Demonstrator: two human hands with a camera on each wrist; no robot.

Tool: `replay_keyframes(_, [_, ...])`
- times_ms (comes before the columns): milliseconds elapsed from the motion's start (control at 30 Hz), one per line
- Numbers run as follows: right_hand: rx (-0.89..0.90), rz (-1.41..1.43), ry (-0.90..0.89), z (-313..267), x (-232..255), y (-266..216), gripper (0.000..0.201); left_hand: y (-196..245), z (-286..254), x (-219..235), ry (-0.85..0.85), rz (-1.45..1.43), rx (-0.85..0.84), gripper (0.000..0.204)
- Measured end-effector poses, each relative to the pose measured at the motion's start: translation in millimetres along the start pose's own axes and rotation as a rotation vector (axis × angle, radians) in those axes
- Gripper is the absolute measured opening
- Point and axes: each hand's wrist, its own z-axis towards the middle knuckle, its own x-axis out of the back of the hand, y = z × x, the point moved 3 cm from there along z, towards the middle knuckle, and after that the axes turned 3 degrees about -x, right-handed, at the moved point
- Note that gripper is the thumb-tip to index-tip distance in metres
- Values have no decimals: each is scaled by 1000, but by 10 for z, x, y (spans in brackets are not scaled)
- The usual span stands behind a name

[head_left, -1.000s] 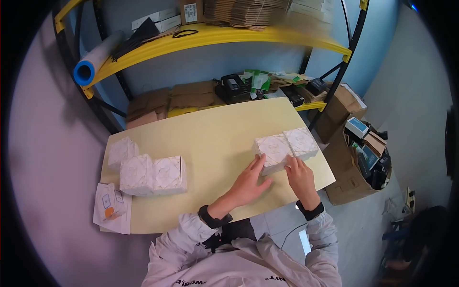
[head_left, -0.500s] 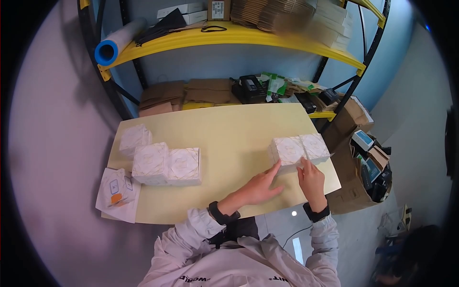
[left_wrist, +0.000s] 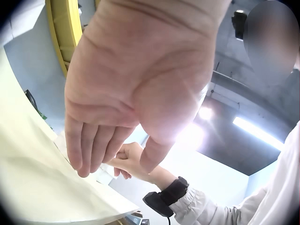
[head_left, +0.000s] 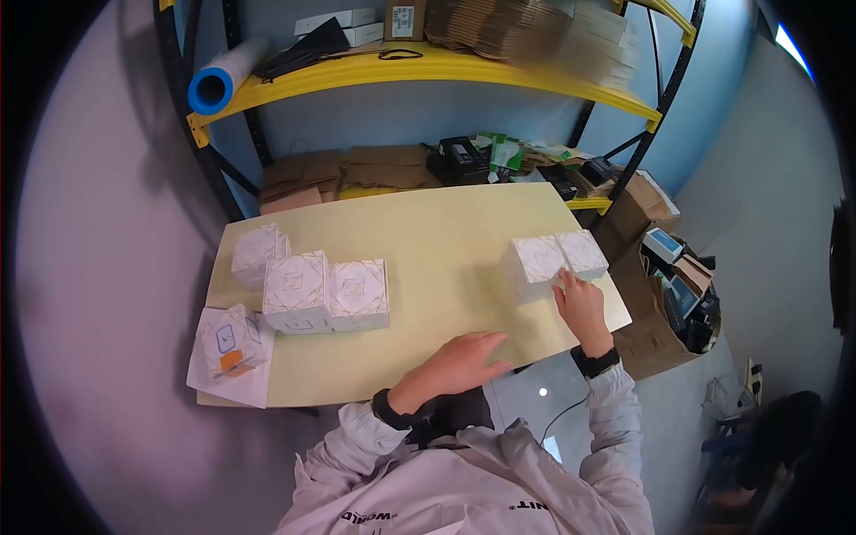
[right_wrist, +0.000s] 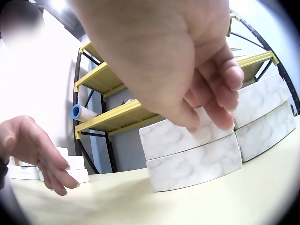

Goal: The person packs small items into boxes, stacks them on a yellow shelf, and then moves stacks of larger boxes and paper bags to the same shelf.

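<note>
My left hand hovers over the near edge of the table, fingers extended and thumb apart, holding nothing; its bare palm fills the left wrist view. My right hand is at the near side of two white patterned boxes standing side by side at the table's right end, the nearer-left box and the right box. In the right wrist view its loosely bent fingers overlap the top edge of a marbled box side, close to the seam between the boxes. Nothing shows inside that hand.
Several matching boxes stand at the table's left. A box with an orange label sits on a white sheet there. Behind the table rises a yellow shelf; a full carton stands on the floor at right.
My left hand has left the side of the right-hand boxes and drawn back toward my body. The right hand stays by them. The head view has shifted a little.
</note>
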Motion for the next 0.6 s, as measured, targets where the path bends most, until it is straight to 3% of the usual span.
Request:
replay_keyframes(167, [-25, -30, -24, 34, 35, -16, 30, -17, -268, 128, 162, 92, 65, 54])
replay_keyframes(300, [-46, -30, -40, 39, -9, 26, 26, -114, -405, 131, 191, 205, 150, 49])
replay_keyframes(367, [-54, -40, -36, 31, -43, 34, 27, -151, -462, 159, 334, 359, 187, 43])
replay_keyframes(600, [-8, -87, -74, 28, -32, -15, 38, -119, -391, 257, 341, 453, 252, 32])
